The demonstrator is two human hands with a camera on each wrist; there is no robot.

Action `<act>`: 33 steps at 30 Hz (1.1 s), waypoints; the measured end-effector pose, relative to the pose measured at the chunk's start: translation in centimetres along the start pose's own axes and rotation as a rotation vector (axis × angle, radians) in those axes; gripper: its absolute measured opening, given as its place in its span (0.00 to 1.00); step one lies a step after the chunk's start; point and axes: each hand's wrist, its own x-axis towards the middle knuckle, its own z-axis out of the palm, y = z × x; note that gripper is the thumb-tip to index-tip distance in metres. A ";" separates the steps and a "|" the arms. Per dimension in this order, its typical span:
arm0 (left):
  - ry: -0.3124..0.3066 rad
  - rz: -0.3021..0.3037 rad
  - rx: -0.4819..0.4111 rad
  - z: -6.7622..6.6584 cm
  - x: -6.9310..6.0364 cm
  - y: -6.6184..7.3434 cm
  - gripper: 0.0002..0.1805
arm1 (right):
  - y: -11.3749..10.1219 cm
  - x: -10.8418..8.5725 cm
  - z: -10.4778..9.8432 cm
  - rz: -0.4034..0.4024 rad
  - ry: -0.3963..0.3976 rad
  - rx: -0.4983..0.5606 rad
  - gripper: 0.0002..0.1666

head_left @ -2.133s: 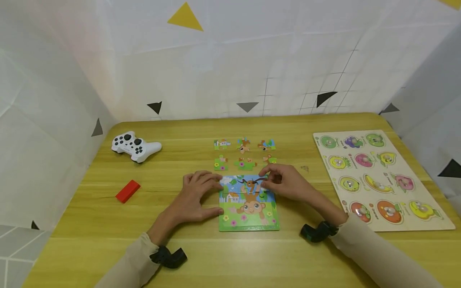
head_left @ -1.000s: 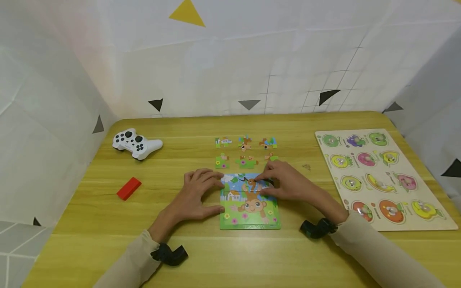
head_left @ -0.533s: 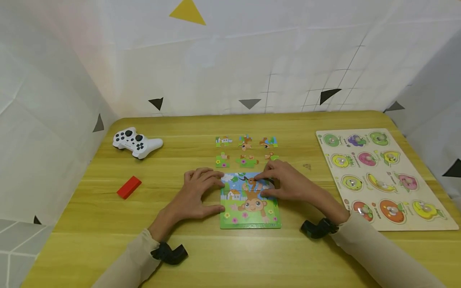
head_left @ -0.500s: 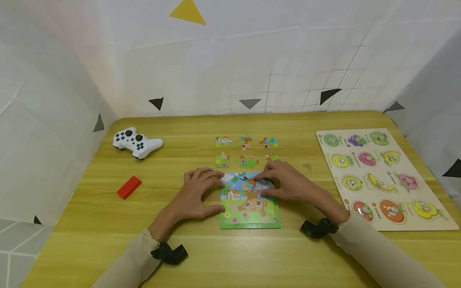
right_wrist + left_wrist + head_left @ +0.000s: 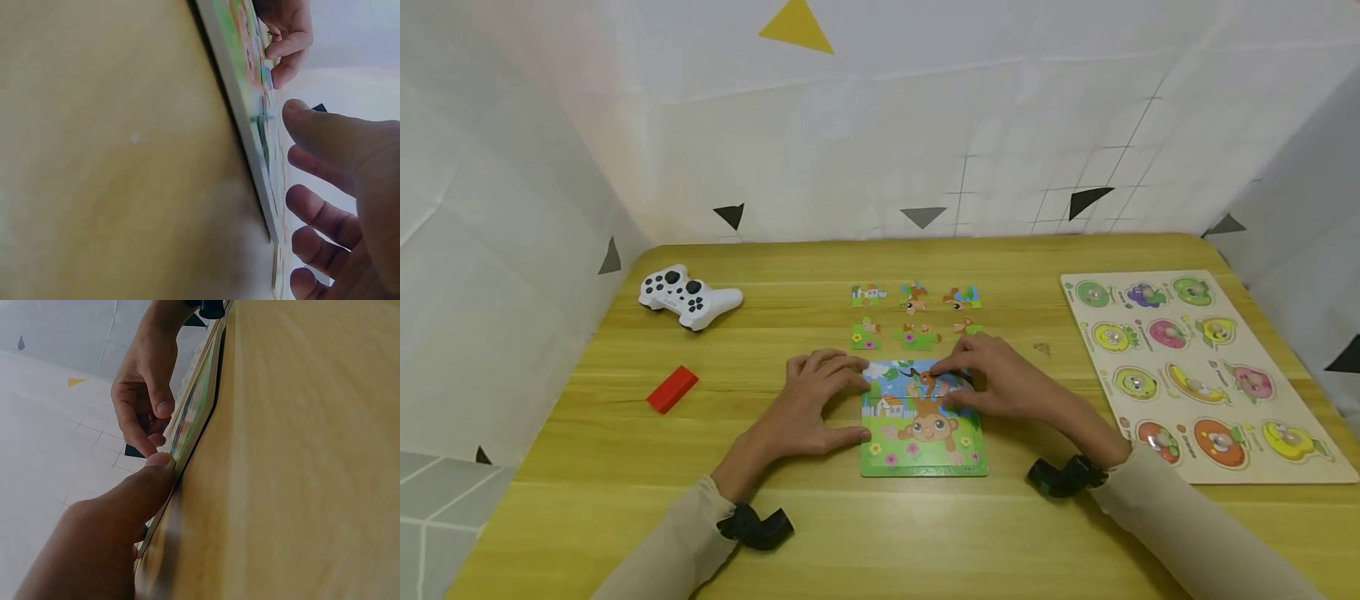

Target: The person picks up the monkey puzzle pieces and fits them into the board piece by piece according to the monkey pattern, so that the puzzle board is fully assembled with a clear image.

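Observation:
A square monkey jigsaw board [image 5: 891, 472] lies flat on the wooden table. Along its left side, the left hand [image 5: 808, 408] touches the edge with spread fingertips above and thumb below; in the left wrist view its thumb [image 5: 140, 487] lies on the board's rim. Over the upper right corner is the right hand [image 5: 1007, 383], index fingertip and thumb apart on the top row of pieces, around a piece with a dark branch [image 5: 964, 382]. The right wrist view shows the right thumb [image 5: 331, 134] above the board, with no lifted piece visible. The palm hides part of that corner.
Several loose jigsaw pieces [image 5: 917, 337] lie in two rows behind the board. A wooden fruit peg puzzle [image 5: 1161, 367] is at the right. At the left are a white game controller [image 5: 688, 298] and a red block [image 5: 672, 389].
About two seconds ago the right hand pinched a piece at the top right corner; it has since shifted left and its finger and thumb have parted. The left hand stays put.

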 end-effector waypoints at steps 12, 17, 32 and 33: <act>0.010 0.015 0.002 0.0 0.0 0.0 0.29 | 0.3 2.5 -0.5 -0.001 0.045 0.082 0.17; 0.006 0.010 0.001 -0.1 0.1 -0.1 0.28 | 0.6 3.9 -0.6 0.000 0.100 0.167 0.16; 0.010 0.013 -0.009 -0.1 0.1 0.1 0.28 | 0.4 7.8 -0.8 0.029 0.160 0.225 0.16; 0.010 0.013 -0.009 -0.1 0.1 0.1 0.28 | 0.5 8.1 -0.8 0.033 0.157 0.213 0.16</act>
